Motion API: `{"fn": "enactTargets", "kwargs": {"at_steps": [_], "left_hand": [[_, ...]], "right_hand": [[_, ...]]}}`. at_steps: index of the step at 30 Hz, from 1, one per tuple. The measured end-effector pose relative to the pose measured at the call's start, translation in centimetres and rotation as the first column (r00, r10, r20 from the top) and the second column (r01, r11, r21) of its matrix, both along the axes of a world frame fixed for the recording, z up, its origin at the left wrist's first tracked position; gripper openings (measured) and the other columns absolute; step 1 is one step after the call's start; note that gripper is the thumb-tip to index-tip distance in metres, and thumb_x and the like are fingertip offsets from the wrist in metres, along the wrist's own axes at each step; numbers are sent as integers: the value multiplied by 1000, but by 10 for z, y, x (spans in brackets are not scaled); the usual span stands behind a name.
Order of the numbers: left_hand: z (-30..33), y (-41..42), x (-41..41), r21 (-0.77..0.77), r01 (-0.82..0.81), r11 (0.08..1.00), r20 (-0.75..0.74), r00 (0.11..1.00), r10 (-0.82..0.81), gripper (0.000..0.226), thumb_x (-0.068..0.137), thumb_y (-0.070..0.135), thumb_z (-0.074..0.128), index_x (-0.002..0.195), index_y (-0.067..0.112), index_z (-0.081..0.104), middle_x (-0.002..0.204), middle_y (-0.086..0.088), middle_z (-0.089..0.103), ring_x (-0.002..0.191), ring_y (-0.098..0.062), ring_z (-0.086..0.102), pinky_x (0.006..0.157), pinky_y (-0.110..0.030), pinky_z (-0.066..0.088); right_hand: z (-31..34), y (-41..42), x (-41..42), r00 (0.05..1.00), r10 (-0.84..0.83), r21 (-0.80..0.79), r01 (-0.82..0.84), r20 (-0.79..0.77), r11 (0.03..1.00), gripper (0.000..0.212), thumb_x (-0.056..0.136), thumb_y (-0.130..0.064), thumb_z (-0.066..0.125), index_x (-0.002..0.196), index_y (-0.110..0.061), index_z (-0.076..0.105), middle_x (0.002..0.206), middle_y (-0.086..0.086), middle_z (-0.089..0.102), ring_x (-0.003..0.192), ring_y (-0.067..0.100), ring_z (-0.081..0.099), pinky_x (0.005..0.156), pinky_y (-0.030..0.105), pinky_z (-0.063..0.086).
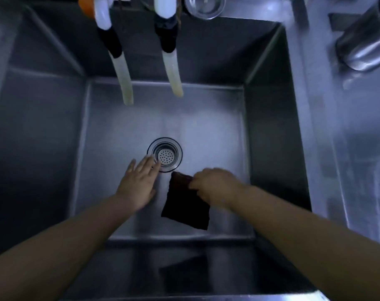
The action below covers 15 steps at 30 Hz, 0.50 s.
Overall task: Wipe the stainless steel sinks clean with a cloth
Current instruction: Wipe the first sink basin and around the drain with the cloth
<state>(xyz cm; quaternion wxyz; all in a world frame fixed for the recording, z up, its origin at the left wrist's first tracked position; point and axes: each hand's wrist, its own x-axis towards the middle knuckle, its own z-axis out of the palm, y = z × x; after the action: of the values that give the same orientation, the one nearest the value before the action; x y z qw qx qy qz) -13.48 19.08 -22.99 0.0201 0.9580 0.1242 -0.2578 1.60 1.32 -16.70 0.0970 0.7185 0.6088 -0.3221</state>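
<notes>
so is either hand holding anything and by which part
The right hand holds the dark cloth by its upper right edge. The left hand holds nothing, fingers spread beside the drain strainer.

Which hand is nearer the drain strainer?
Left. The left hand has fingertips at the drain strainer's rim; the right hand is farther off, below and right, holding the dark cloth.
</notes>
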Motion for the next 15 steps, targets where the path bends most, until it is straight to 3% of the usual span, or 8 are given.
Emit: {"fn": "enactTargets", "kwargs": {"at_steps": [1, 3, 4, 6, 10, 12, 15], "left_hand": [[-2, 7, -2, 6, -35, 999, -22, 999, 36, 86, 88, 41, 52, 150, 17, -2, 159, -10, -7, 146, -22, -7, 116, -44, -4], [-6, 15, -4, -14, -64, 998, -47, 997, 64, 94, 85, 43, 59, 150, 20, -4, 158, -11, -10, 146, -24, -10, 116, -48, -2], [-9, 15, -5, -27, -75, 997, -58, 996, 74, 96, 84, 43, 61, 150, 22, -6, 158, -11, -12, 145, -25, -11, 116, -50, -1], [-14, 13, -5, -48, -106, 993, -69, 992, 103, 98, 83, 41, 62, 149, 25, -7, 157, -10, -15, 145, -26, -12, 115, -53, 1], [-26, 13, -2, -46, -150, 988, -49, 988, 148, 99, 82, 35, 63, 149, 26, -8, 157, -10, -17, 145, -27, -12, 114, -55, 3], [-30, 17, 1, -43, -186, 982, -59, 981, 184, 103, 78, 35, 66, 149, 27, -8, 156, -10, -21, 144, -28, -16, 112, -58, 0], [-33, 26, 6, -61, -264, 963, -124, 959, 255, 120, 68, 42, 76, 148, 31, -13, 154, -9, -27, 142, -32, -20, 110, -61, 0]], "right_hand": [[-20, 0, -21, 996, 2, -66, -8, -91, 998, 43, 96, -28, 44, 138, -22, 45, 144, 10, 42, 133, 29, 37, 105, 39, 35], [-55, -8, -49, 987, -15, -123, -4, -158, 992, 65, 95, -44, 44, 151, -25, 15, 160, 4, 1, 147, 23, 0, 118, 44, 5], [-70, -12, -58, 990, -30, -108, 14, -141, 994, 74, 93, -52, 43, 152, -27, 4, 157, 0, -16, 145, 20, -17, 116, 46, -7], [-91, -15, -65, 997, -59, -20, 58, -59, 998, 83, 89, -62, 41, 150, -31, -6, 149, -5, -31, 137, 19, -32, 110, 49, -21], [-111, 14, -50, 965, -248, 128, 236, 89, 963, 78, 91, -57, 40, 149, -32, -6, 152, -4, -24, 145, 25, -17, 110, 50, -19], [-116, 37, -38, 929, -342, 211, 310, 140, 927, 68, 94, -52, 39, 151, -30, 9, 160, -3, -6, 147, 25, -1, 113, 51, 0], [-119, 70, -29, 873, -437, 304, 364, 219, 880, 53, 92, -44, 48, 141, -24, 42, 151, 2, 32, 131, 31, 32, 100, 47, 26]]}}
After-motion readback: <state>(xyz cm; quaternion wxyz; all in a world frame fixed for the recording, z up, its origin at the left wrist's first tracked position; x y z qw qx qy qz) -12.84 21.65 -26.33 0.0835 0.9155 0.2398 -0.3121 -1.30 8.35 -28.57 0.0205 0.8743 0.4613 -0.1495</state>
